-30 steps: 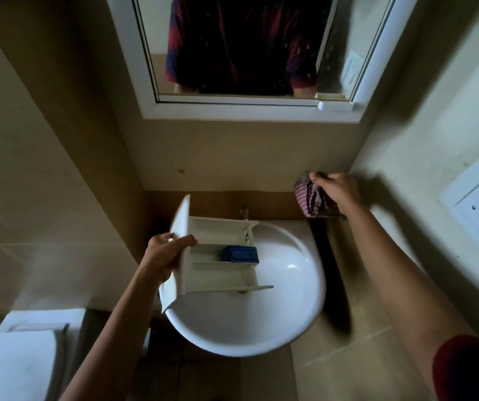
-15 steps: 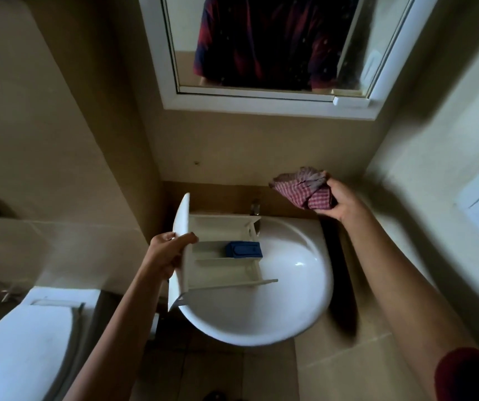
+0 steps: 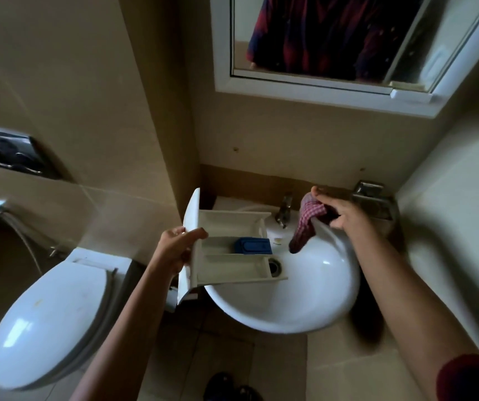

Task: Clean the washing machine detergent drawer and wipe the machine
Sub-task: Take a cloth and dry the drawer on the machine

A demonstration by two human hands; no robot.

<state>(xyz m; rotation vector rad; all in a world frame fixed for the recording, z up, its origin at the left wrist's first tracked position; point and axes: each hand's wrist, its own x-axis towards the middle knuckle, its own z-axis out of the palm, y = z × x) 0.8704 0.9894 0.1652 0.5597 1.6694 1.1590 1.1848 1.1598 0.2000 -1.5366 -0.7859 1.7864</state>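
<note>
Barely started, I'd say: left hand grips the white plastic detergent drawer over the round white basin. Right hand rests on the red checked cloth at the rim, grip unclear. Washing and wiping all left.

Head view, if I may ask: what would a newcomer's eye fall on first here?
The white detergent drawer, with a blue insert inside it, held by the left hand over the white sink at centre. Next, the red checked cloth the right hand holds draped over the sink's back right rim beside the tap, and the closed toilet at lower left.
</note>
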